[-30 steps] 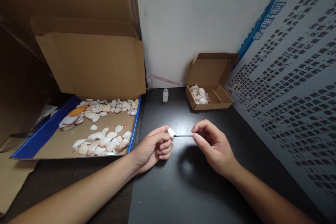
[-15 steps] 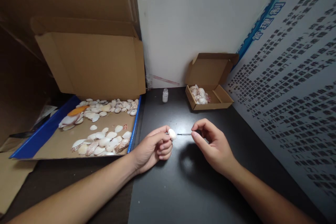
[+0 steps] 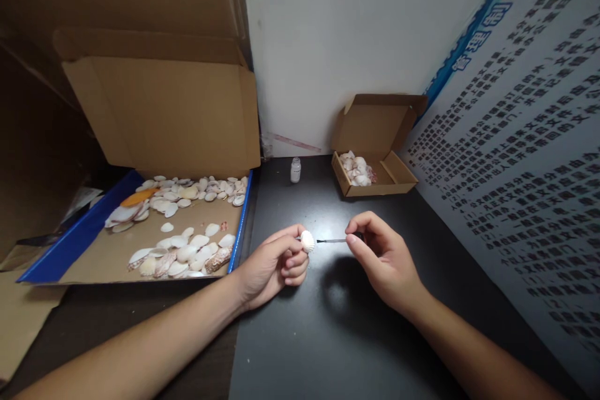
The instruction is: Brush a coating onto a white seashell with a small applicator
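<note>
Between the thumb and forefinger of my left hand [image 3: 285,256] is a small white ribbed seashell [image 3: 307,241], its ridged side in sight. My right hand [image 3: 379,250] pinches a thin brush [image 3: 332,240] with a dark tip and a slim stem; its other end is hidden by my fingers. The brush lies level, its tip pointing left at the shell with a narrow gap between them. Both hands are above the dark tabletop [image 3: 290,350].
On the left a large open cardboard box [image 3: 94,256] with blue sides holds many seashells [image 3: 187,253] and an orange shell [image 3: 139,197]. A small glass bottle [image 3: 295,170] stands near the wall. A smaller open box [image 3: 396,175] of shells sits behind my right hand. A printed board [image 3: 515,137] leans at right.
My right hand has shifted slightly right, and the brush's dark tip shows more plainly. The shell has turned a little in my left hand, which stays in place.
</note>
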Demonstrator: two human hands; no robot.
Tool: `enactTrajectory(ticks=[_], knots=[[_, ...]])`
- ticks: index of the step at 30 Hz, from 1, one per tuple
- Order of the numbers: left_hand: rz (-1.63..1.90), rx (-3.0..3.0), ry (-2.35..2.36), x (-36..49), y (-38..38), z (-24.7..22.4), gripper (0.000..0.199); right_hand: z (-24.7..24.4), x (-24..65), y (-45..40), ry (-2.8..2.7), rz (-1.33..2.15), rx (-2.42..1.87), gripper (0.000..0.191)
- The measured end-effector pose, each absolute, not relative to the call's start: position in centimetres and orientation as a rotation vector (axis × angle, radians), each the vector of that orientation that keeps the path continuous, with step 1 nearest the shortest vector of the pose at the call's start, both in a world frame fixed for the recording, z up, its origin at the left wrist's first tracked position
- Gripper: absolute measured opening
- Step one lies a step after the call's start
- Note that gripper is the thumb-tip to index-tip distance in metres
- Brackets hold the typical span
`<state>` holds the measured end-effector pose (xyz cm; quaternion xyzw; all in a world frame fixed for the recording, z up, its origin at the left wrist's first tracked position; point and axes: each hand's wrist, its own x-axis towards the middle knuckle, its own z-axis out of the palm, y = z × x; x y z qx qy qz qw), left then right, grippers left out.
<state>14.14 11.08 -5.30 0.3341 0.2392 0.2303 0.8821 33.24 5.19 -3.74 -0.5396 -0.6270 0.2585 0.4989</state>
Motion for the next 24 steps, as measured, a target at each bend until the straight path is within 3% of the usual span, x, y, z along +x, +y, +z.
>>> enactTrajectory(ticks=[24], knots=[[0.441,0.818,0.492,14.36,10.74,-5.43,0.009,-3.78,33.28,5.25,-1.541,0.629,-1.271,0.007]])
